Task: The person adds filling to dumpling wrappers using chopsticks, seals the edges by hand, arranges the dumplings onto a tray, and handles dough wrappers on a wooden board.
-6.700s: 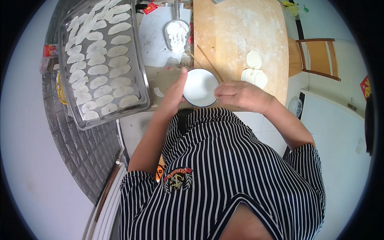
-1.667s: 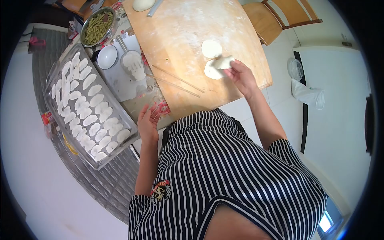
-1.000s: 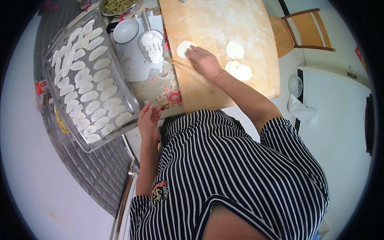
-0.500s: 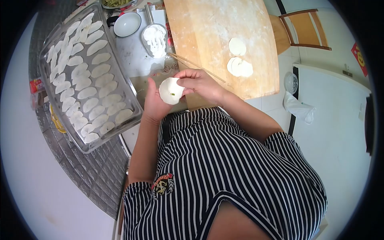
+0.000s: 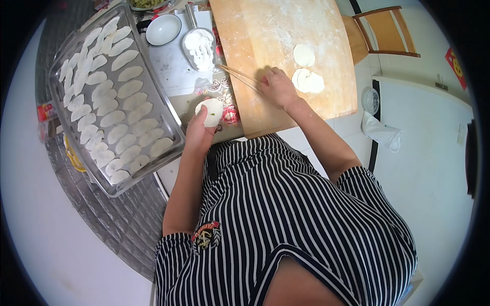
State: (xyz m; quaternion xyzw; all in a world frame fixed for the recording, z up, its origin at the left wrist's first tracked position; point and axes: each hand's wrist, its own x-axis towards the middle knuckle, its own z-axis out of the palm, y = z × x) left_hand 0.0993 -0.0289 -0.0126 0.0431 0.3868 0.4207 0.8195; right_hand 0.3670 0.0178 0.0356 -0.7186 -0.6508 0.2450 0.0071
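My left hand [image 5: 196, 133] holds a round white dumpling wrapper [image 5: 215, 109], the thumb lying over its edge. A small green bit of filling sits on the wrapper. On the wooden board, my right hand [image 5: 280, 92] has its fingers curled round one end of a pair of chopsticks [image 5: 240, 75]; the fingertips are partly hidden. The other ends of the chopsticks reach the board's left edge by a metal scoop [image 5: 199, 51] with white flour or dough-like powder in it. Beyond my right hand lie several more round wrappers [image 5: 308, 80] on the board.
A large metal tray [image 5: 176, 133] at the left carries rows of folded dumplings [image 5: 133, 89]. A white bowl [image 5: 163, 29] stands beside the scoop, and a dish of green food [image 5: 148, 4] is at the top edge. The floured wooden board [image 5: 280, 30] fills the right side; a chair [image 5: 388, 33] stands beyond.
My right hand has let go of the wrapper and moved right onto the chopsticks on the board. My left hand keeps the wrapper, slightly further left.
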